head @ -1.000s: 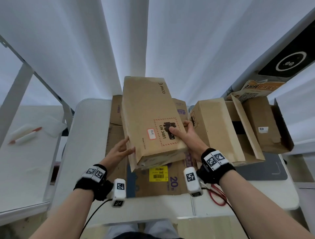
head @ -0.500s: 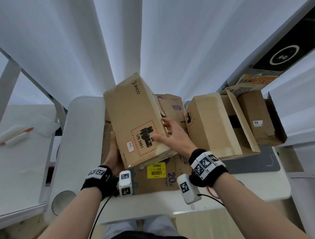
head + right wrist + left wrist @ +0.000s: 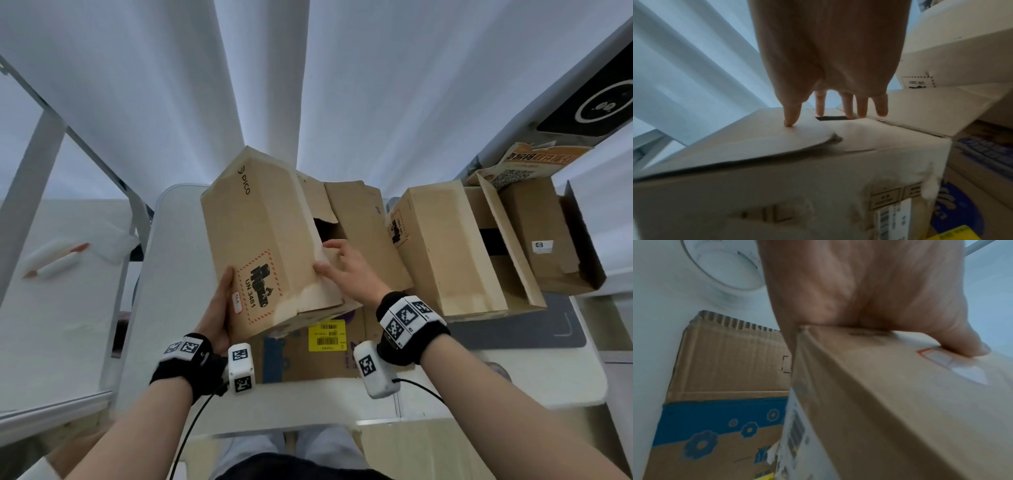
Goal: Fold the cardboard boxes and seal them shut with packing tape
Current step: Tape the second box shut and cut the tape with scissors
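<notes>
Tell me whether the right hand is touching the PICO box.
Touching. The right wrist view shows the right hand's thumb and fingertips pressing the flaps of the PICO box.

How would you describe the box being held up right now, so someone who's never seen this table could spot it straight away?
Look at the white table strewn with cardboard; the box is the one lifted above the flattened sheets, between the left hand and the right hand. Unlike the plain open boxes to its right, it bears a PICO logo and a red dashed UN 3481 battery label.
</notes>
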